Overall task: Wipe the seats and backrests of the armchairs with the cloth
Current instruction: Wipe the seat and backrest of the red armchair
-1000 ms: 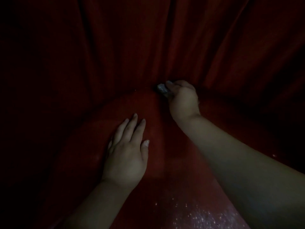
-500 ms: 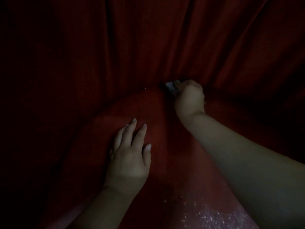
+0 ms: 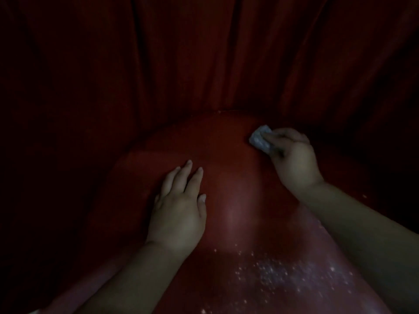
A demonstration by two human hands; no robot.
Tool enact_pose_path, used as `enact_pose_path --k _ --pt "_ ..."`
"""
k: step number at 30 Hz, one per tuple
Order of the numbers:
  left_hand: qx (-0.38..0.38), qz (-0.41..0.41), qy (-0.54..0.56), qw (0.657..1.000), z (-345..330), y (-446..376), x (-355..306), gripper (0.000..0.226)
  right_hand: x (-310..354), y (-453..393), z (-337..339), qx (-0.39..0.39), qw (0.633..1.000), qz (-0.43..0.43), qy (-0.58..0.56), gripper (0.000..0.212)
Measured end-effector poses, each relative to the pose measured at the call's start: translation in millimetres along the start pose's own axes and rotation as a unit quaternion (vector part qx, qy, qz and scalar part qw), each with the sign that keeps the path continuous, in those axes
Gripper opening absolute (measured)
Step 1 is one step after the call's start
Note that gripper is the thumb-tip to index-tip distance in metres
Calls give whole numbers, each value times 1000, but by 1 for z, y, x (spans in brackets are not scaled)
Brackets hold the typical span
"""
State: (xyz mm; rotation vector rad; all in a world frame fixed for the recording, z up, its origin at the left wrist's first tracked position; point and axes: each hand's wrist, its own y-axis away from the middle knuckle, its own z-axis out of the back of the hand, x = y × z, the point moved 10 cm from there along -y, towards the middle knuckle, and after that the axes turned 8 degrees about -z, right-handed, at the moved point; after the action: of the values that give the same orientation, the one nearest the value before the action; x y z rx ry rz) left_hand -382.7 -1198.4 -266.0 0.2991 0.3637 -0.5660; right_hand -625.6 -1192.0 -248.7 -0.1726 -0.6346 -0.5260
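pretty dark in here but you can make out the red armchair seat [image 3: 231, 177] with the pleated backrest [image 3: 181, 64] curving up behind it. the right hand [image 3: 292, 159] grips a small wadded pale cloth [image 3: 260, 141], which sticks out past the fingertips on the far left side of that hand and presses on the seat near the back edge. the left hand [image 3: 179, 209] lies flat on the seat, fingers straight, holding nothing. pale specks [image 3: 294, 273] are scattered over the near part of the seat.
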Motion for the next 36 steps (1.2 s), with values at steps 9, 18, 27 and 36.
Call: enact_pose_path --k 9,18,27,36 --pt "26 -52 -20 998 -18 12 -49 51 -29 73 32 19 1000 15 -20 46" --pt "28 -65 -36 997 -26 15 -59 52 -32 120 2 109 993 21 37 37" --pt "59 -99 -55 992 -39 -1 -84 57 -75 90 51 -17 999 -28 34 39" --pt "71 -87 -78 991 -44 -2 -87 60 -58 140 59 30 999 21 -27 44"
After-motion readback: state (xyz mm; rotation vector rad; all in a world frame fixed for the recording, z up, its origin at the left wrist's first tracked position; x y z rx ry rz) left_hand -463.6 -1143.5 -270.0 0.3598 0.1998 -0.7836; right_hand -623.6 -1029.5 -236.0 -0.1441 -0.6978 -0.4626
